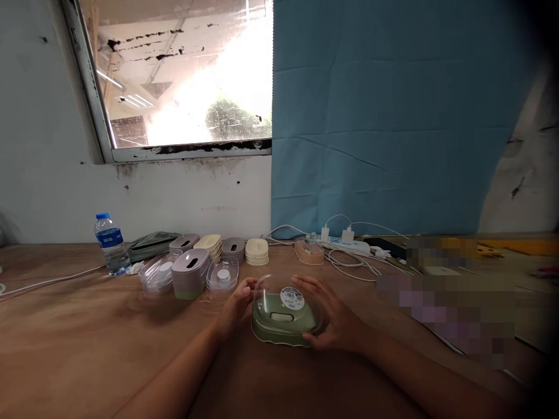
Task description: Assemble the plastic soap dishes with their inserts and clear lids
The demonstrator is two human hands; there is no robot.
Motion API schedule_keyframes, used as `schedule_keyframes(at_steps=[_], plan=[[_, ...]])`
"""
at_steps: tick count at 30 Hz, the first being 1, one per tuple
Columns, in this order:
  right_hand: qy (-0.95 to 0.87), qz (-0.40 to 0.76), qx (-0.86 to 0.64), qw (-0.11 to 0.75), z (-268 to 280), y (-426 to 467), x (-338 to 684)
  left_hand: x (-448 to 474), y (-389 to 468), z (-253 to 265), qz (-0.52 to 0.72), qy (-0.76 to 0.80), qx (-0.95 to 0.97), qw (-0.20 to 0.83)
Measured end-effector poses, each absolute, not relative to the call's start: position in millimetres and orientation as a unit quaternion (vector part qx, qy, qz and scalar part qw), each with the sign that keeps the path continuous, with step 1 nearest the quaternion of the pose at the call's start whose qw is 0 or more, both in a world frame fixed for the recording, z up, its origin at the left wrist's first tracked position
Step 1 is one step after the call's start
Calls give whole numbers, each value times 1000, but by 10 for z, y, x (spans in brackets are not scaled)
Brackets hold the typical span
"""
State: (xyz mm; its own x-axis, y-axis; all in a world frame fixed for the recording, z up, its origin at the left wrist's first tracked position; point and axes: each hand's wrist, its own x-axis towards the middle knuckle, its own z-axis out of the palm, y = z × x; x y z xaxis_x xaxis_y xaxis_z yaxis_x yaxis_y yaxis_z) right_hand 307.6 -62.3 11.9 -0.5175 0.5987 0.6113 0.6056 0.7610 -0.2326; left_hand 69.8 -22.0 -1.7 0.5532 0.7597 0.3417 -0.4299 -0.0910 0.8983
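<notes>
A green plastic box (273,338) with a clear domed cover (267,289) sits on the table in front of me. A round white label (292,298) is stuck on the cover, and a slot with a dark rim shows in the green part. From the left, my left hand (236,308) holds the box's side, its fingers partly hidden behind the cover. My right hand (338,317) is wrapped round the right side, thumb low at the front and fingers over the far upper edge.
Beyond the box stand lilac boxes (191,273), clear covers (155,274), cream lid stacks (257,251) and a peach container (309,252). A water bottle (111,244) is at left. Cables run from a white power strip (358,247) at the back.
</notes>
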Motion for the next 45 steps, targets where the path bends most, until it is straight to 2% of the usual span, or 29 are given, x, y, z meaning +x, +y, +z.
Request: schedule_keyframes(at_steps=[7, 12, 15, 22, 25, 27, 29, 32, 36, 38, 41, 45], plan=[[-885, 23, -337, 319, 15, -565, 3072, 686, -167, -79, 443, 224, 588, 638], [-895, 0, -304, 326, 14, -587, 3051, 693, -201, -34, 443, 237, 610, 613], [-886, 3, -295, 357, 38, -617, 3032, 693, -256, 50, 467, 232, 609, 598], [-786, 54, -364, 498, -25, -622, 2916, 710, -362, 177, 491, 154, 535, 670], [-716, 141, -400, 555, -51, -647, 2851, 727, -412, 208, 551, 160, 550, 607], [-721, 207, -387, 536, -50, -684, 2810, 741, -456, 221, 562, 173, 614, 526], [-740, 270, -352, 506, -45, -733, 2762, 767, -506, 221, 538, 181, 711, 415], [-720, 368, -287, 513, -46, -813, 2664, 835, -582, 197, 471, 161, 830, 253], [-668, 445, -250, 541, -37, -872, 2553, 908, -660, 200, 414, 121, 885, 173], [-664, 434, -246, 557, -27, -854, 2559, 900, -680, 234, 393, 113, 895, 179], [-689, 358, -263, 573, -15, -766, 2674, 834, -656, 276, 394, 145, 883, 209], [-764, 225, -330, 507, -9, -600, 2928, 728, -467, 199, 527, 259, 751, 304]])
